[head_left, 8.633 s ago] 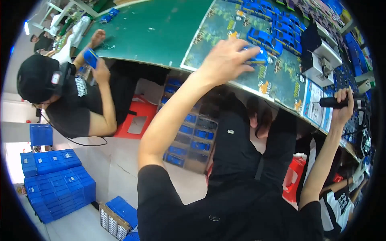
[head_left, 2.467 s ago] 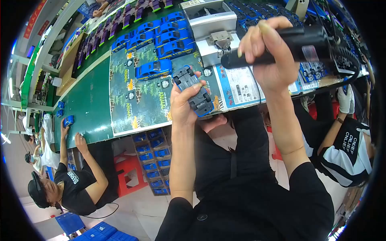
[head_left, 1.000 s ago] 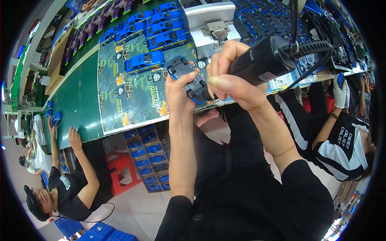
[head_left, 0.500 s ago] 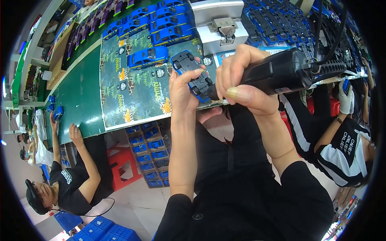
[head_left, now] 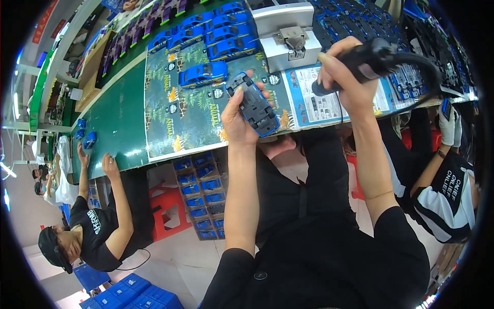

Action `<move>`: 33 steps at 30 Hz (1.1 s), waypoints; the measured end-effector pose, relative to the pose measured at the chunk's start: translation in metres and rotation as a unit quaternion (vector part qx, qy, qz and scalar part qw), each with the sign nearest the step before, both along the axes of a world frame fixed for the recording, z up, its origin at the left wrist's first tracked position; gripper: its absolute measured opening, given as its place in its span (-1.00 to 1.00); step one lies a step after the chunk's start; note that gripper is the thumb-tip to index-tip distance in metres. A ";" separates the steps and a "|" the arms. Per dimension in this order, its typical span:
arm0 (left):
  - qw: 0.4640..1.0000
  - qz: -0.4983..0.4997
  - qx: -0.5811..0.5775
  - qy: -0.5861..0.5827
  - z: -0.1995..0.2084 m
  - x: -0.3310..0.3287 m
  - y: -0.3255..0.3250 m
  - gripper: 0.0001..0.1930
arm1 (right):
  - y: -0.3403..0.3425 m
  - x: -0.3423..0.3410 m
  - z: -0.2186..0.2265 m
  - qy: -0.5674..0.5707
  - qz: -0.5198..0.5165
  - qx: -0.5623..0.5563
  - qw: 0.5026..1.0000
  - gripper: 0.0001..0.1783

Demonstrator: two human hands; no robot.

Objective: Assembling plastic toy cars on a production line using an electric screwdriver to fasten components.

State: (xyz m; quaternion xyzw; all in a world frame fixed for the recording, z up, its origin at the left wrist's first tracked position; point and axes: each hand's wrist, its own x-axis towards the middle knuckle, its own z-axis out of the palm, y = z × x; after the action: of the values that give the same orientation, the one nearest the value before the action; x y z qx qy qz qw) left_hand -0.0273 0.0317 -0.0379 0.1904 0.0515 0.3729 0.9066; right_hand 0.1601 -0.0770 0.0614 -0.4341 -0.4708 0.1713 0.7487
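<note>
Two hands — gripping toy car, black tool | green table (patterned mat) | red stool

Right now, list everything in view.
Patterned mat: one, greenish, on table.
Upturned toy car: one, black and blue, centre.
Electric screwdriver: one, black, upper right.
Upright cars: several, blue, on mat.
Printed sheet: one, blue-white, beside mat.
Hinged fixture: one, white, behind sheet.
Car undersides: many, black, upper right.
Slim parts: many, purple, upper left.
Compartment tray: one, brown, below table.
Stools: at least two, red, both sides.
Boxes: several, blue, lower left.
Workers: several, dark clothing, both sides.
Left grip: one, bare, holding car.
Right grip: one, bare, on screwdriver.
</note>
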 end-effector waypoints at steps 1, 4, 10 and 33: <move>1.000 0.000 0.001 0.000 -0.001 0.000 0.000 -0.49 | 0.004 0.003 -0.007 -0.005 -0.011 -0.007 1.000 -0.84; 0.999 -0.009 -0.018 -0.025 -0.001 -0.005 0.001 -0.56 | 0.006 0.005 -0.009 -0.003 -0.039 -0.023 0.999 -0.79; 0.995 -0.072 0.006 -0.074 -0.011 -0.008 0.003 -0.63 | -0.001 0.013 -0.018 -0.059 -0.064 -0.065 0.994 -0.44; 0.973 0.027 0.214 -0.076 0.005 -0.003 -0.082 -0.61 | -0.059 -0.095 -0.060 -0.126 -0.058 -0.103 0.985 -0.40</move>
State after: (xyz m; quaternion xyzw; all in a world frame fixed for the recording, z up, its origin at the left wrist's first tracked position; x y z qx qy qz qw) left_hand -0.0298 -0.0502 -0.0328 0.3495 -0.0936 0.4134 0.8356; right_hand 0.0648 -0.1357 0.0019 -0.5534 -0.5151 0.1192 0.6436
